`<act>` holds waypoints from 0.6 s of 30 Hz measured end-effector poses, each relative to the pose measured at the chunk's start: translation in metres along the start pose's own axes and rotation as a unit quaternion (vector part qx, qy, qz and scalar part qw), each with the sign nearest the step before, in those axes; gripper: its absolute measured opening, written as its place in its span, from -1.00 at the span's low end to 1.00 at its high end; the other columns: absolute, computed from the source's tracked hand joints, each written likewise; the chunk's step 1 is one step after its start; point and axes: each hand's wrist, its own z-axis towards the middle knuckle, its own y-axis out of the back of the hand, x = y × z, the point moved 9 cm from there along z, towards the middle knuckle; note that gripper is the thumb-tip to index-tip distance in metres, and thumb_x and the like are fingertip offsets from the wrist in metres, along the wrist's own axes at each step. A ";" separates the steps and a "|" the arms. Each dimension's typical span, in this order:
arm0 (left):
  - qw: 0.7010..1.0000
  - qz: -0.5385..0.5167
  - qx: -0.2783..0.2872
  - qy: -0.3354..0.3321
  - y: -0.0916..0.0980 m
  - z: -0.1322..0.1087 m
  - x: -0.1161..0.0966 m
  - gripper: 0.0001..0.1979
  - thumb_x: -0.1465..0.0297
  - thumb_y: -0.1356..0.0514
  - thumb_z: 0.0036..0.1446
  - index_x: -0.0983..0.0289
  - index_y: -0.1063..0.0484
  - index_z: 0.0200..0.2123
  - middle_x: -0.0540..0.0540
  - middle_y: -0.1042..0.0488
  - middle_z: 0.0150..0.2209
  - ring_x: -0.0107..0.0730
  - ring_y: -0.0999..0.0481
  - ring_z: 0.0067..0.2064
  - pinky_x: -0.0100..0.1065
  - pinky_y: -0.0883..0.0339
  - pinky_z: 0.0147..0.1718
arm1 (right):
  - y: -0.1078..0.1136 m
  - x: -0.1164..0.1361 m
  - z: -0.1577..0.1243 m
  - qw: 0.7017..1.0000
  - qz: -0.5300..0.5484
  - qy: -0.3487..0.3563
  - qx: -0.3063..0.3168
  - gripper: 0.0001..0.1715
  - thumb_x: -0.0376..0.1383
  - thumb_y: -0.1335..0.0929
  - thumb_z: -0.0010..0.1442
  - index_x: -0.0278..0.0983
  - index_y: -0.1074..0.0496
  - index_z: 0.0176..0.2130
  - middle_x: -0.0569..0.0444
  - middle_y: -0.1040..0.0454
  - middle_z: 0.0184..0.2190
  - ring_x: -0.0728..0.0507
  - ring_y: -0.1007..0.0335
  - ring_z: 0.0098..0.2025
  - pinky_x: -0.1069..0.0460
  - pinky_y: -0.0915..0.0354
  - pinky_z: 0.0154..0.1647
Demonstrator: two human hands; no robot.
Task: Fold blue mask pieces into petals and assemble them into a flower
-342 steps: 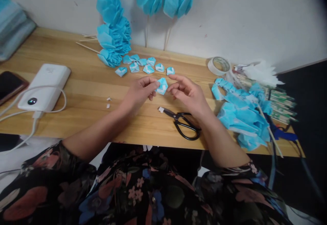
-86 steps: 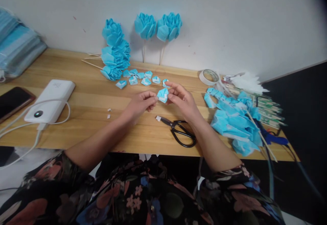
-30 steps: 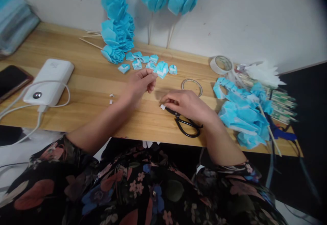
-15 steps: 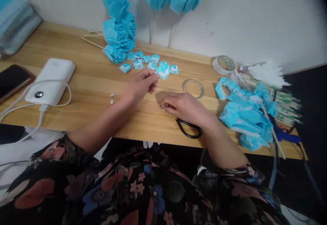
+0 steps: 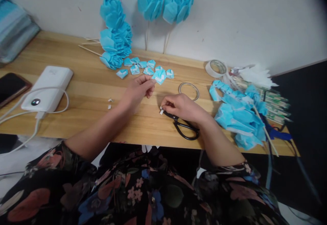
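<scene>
My left hand pinches a folded blue petal that has white strips on it, between thumb and forefinger. Beyond it lie several smaller folded blue petals, some with white strips. My right hand is closed low over the table, its fingertips at a small white bit of tape. Black-handled scissors lie partly under this hand, their blades mostly hidden by the fingers. A thin tape ring lies just behind my right hand.
Finished blue paper flowers lie at the back, and two on sticks lean on the wall. Crumpled blue paper and a wide tape roll are at right. A white power bank with cable and a phone are at left.
The view has tilted and shifted slightly, so the flowers appear lower. My right hand has shifted a little relative to the scissors, and more of them shows. My left hand still holds the petal.
</scene>
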 end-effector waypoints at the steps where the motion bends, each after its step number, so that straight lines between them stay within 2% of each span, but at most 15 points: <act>1: 1.000 0.004 0.001 0.000 0.000 0.000 0.000 -0.81 0.47 -0.28 0.13 0.27 -0.34 -0.49 -0.08 -0.37 -0.60 -0.62 -0.29 -0.60 -0.52 -0.15 -0.59 | 0.000 -0.002 0.000 1.000 0.029 -0.009 0.001 -0.91 -0.39 -0.31 0.19 -0.28 -0.43 -0.32 0.16 -0.51 -0.48 0.01 -0.34 -0.47 0.09 -0.17 -0.36; 4: 1.000 0.008 0.007 -0.004 0.000 0.000 -0.002 -0.80 0.42 -0.29 0.11 0.26 -0.33 -0.49 -0.08 -0.37 -0.59 -0.62 -0.29 -0.59 -0.51 -0.16 -0.57 | 0.004 -0.011 -0.003 0.994 0.103 -0.032 0.004 -0.91 -0.35 -0.29 0.22 -0.26 -0.40 -0.26 0.14 -0.58 -0.43 -0.01 -0.45 -0.45 0.09 -0.25 -0.37; 6: 1.000 0.010 0.006 -0.004 0.001 0.000 -0.002 -0.79 0.40 -0.29 0.09 0.26 -0.33 -0.50 -0.08 -0.36 -0.59 -0.62 -0.28 -0.59 -0.51 -0.16 -0.57 | 0.021 -0.014 -0.006 0.994 0.099 -0.032 -0.042 -0.92 -0.32 -0.30 0.24 -0.25 -0.41 -0.28 0.15 -0.57 -0.44 -0.01 -0.47 -0.44 0.08 -0.29 -0.36; 8: 1.000 0.015 0.011 0.000 0.000 0.000 -0.001 -0.79 0.39 -0.29 0.08 0.26 -0.33 -0.51 -0.08 -0.36 -0.59 -0.61 -0.28 -0.58 -0.51 -0.16 -0.56 | 0.052 -0.013 -0.014 0.986 0.070 -0.030 -0.149 -0.89 -0.29 -0.32 0.27 -0.24 -0.44 -0.28 0.16 -0.54 -0.46 -0.01 -0.44 -0.45 0.06 -0.30 -0.37; 10: 0.999 0.023 0.027 0.007 -0.003 -0.001 0.000 -0.80 0.39 -0.29 0.08 0.27 -0.34 -0.51 -0.07 -0.36 -0.58 -0.60 -0.28 -0.57 -0.50 -0.17 -0.55 | 0.085 -0.003 -0.029 0.959 0.031 -0.019 -0.282 -0.87 -0.26 -0.32 0.30 -0.23 -0.47 -0.25 0.14 -0.53 -0.44 -0.01 -0.40 -0.47 0.05 -0.29 -0.41; 12: 0.998 0.036 0.044 0.019 -0.007 -0.003 0.003 -0.82 0.38 -0.30 0.06 0.27 -0.36 -0.50 -0.06 -0.37 -0.58 -0.60 -0.28 -0.57 -0.49 -0.17 -0.55 | 0.103 0.017 -0.040 0.932 -0.035 0.020 -0.360 -0.85 -0.25 -0.32 0.33 -0.21 -0.49 -0.22 0.09 -0.55 -0.37 -0.04 -0.42 -0.41 0.03 -0.31 -0.39; 15: 0.995 0.064 0.060 0.041 -0.012 -0.006 0.006 -0.84 0.35 -0.30 0.05 0.27 -0.40 -0.48 -0.07 -0.35 -0.60 -0.59 -0.27 -0.57 -0.48 -0.16 -0.55 | 0.097 0.048 -0.040 0.910 -0.152 0.113 -0.368 -0.81 -0.24 -0.31 0.37 -0.18 -0.53 -0.19 0.05 -0.57 -0.32 -0.10 -0.47 -0.29 -0.03 -0.36 -0.26; 18: 0.990 0.102 0.080 0.056 -0.018 -0.010 0.006 -0.85 0.35 -0.28 0.05 0.26 -0.39 -0.48 -0.08 -0.33 -0.63 -0.59 -0.23 -0.58 -0.49 -0.13 -0.55 | 0.080 0.054 -0.039 0.877 -0.219 0.193 -0.382 -0.81 -0.30 -0.31 0.39 -0.18 -0.55 -0.18 0.03 -0.58 -0.31 -0.12 -0.47 -0.24 -0.06 -0.35 -0.19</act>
